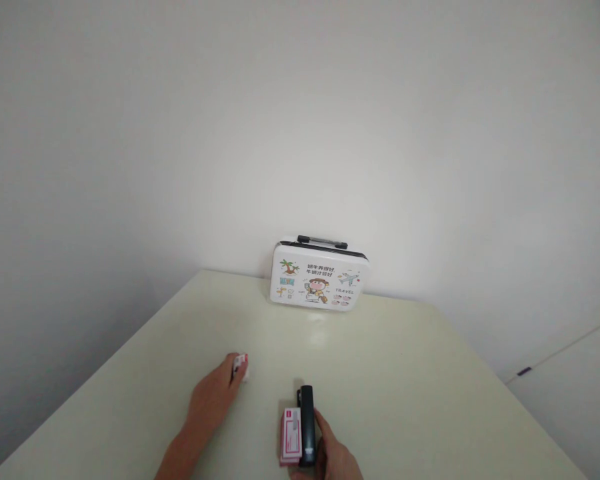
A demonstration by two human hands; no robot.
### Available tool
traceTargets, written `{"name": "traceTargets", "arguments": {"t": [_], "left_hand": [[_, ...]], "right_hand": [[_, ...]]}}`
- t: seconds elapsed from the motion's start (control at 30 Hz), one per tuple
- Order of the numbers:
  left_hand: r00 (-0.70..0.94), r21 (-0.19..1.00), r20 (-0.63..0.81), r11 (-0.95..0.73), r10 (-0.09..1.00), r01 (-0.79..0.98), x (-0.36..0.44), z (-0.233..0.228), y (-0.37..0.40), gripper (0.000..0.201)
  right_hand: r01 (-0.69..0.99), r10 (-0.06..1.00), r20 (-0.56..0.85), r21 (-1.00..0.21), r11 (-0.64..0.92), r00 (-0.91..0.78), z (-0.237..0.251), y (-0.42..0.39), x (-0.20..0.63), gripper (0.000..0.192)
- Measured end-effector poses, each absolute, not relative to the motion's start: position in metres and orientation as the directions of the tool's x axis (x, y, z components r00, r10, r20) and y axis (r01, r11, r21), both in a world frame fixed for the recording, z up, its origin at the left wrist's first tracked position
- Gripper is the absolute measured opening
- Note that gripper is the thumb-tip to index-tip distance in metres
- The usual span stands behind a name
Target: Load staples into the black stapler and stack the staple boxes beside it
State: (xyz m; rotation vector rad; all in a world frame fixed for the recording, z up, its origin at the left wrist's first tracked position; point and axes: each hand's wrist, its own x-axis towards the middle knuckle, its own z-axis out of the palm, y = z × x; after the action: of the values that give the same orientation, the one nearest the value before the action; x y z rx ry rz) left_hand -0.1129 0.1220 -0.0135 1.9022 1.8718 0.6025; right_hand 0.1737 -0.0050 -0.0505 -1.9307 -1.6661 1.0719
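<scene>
My left hand [219, 387] is closed around a small white-and-red box [241, 365], over the left part of the table. The fingers hide much of that box. A black stapler [307, 423] lies lengthwise in front of me. My right hand [333, 457] grips its right side and near end, the index finger stretched along it. Against the stapler's left side sits a pink-and-white box [293, 433], with what looks like another box beneath it. The thumb of my right hand reaches below the near end of these and is partly out of frame.
A white tin case [320, 277] with cartoon prints and a black handle leans against the wall at the table's back edge. A pen-like black-and-clear item [323, 241] is at its top. The pale table [405, 380] narrows toward the wall.
</scene>
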Motion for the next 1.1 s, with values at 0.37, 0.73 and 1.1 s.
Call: {"name": "traceTargets", "arguments": {"t": [0.37, 0.73, 1.1], "left_hand": [[0.259, 0.581, -0.024, -0.198, 0.966, 0.79, -0.028, -0.022, 0.067, 0.06], [0.208, 0.42, -0.042, -0.171, 0.977, 0.891, 0.024, -0.021, 0.057, 0.064], [0.346, 0.571, -0.009, -0.279, 0.938, 0.772, 0.21, -0.003, 0.063, 0.065]], "right_hand": [[0.78, 0.953, -0.301, -0.604, -0.164, -0.032, -0.021, 0.005, 0.154, 0.096], [0.638, 0.965, -0.188, -0.77, -0.03, -0.181, -0.015, 0.007, 0.182, 0.088], [0.665, 0.98, -0.2, -0.733, -0.143, -0.01, -0.009, -0.007, 0.356, 0.065]]}}
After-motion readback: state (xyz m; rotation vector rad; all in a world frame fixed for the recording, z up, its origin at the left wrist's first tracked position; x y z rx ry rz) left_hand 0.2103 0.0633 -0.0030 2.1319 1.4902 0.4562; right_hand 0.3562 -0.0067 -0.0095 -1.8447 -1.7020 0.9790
